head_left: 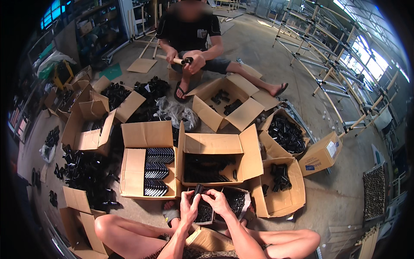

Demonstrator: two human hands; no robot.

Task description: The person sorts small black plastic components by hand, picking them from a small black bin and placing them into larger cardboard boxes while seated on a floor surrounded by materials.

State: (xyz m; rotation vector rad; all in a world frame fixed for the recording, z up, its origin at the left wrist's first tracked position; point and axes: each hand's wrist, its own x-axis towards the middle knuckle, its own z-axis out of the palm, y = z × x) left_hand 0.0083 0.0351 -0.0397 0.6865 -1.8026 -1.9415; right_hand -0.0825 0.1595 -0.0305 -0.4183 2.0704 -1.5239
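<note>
A black pipe joint (199, 189) is upright in my left hand (188, 208), its fingers closed round the lower end. My right hand (218, 203) comes up close against the joint's right side, thumb and fingers pinched together; what lies between them is too small to tell. Below my hands sit two small boxes of dark small hardware, one box (204, 222) at the left and one box (249, 204) at the right. Just beyond, a wide carton (211, 143) holds dark parts, and the carton (136, 166) to its left has neat rows of black joint pieces (156, 170).
At right stand a carton with a few joints (282, 208) and a fuller one (268, 144). Loose black joints (86, 172) are heaped on the left floor. A co-worker (189, 34) opposite holds a beige pipe (174, 61) with a black joint. Pipe racks (319, 47) stand far right.
</note>
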